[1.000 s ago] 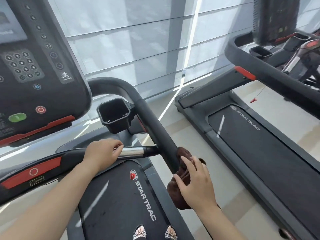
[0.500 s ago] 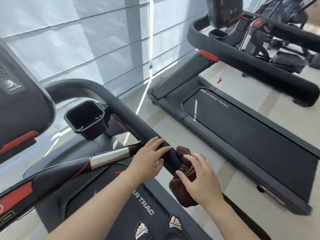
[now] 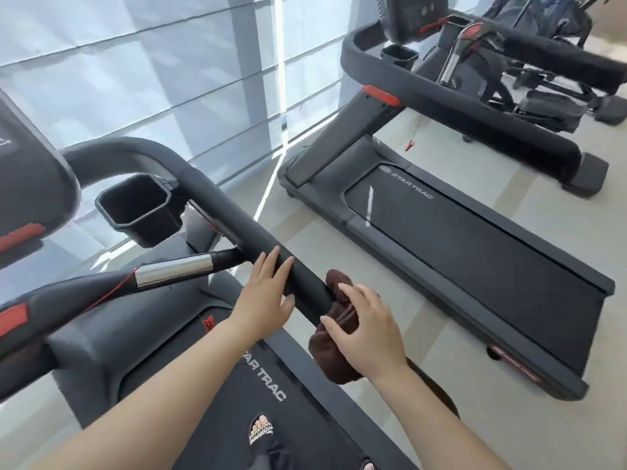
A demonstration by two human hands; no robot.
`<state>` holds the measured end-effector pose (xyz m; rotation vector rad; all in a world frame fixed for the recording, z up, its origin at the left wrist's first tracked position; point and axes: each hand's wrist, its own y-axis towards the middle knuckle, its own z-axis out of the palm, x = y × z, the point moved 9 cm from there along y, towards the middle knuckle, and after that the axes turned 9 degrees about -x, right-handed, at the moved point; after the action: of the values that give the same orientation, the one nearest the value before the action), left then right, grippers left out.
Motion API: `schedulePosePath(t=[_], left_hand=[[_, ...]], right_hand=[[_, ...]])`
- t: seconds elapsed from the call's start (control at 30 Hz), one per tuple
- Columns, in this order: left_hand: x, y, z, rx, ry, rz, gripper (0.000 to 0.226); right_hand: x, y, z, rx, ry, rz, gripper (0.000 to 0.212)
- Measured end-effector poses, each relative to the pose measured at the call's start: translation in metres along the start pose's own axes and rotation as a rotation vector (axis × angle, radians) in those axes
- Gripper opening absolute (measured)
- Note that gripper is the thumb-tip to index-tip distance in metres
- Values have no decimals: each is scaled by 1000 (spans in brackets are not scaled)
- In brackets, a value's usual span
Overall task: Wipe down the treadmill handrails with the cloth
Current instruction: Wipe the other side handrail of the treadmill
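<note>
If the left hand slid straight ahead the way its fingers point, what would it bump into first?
The left hand already lies on the padded handrail, fingers pointing up along it. Sliding on, it would probably just follow the rail; the black cup holder sits beside the rail, left of that line. Depth is hard to judge.

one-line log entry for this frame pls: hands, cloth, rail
left hand: open, flat on black padded right handrail | right hand: pressing bunched dark brown cloth against handrail's near end | phase: wiping

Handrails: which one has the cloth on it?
The near treadmill's right handrail: the brown cloth sits at its near end under the right hand, left hand beside it. The neighbouring treadmill's rail is bare.
</note>
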<state>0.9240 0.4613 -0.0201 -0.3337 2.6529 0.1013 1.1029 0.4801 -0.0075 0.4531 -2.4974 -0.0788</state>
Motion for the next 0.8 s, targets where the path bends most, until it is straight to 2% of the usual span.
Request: schedulePosePath(t=[0.13,0.43,0.63,0.8], left_hand=[[-31,-17,12,-8,-48,-73,59],[-72,-51,35,-115,-102,-217,58],[-82,-69,43,-93,-127,-206,57],[-73,-77,37,-26,-122,-135,54]], right_hand=[[-23,-43,-30,-26,-25,-107,55],[-120,-114,-87,-57,234,-5,54],[-71,-88,-76,-91,169,-176,45],[-47,-76,-60,-8,38,-234,54]])
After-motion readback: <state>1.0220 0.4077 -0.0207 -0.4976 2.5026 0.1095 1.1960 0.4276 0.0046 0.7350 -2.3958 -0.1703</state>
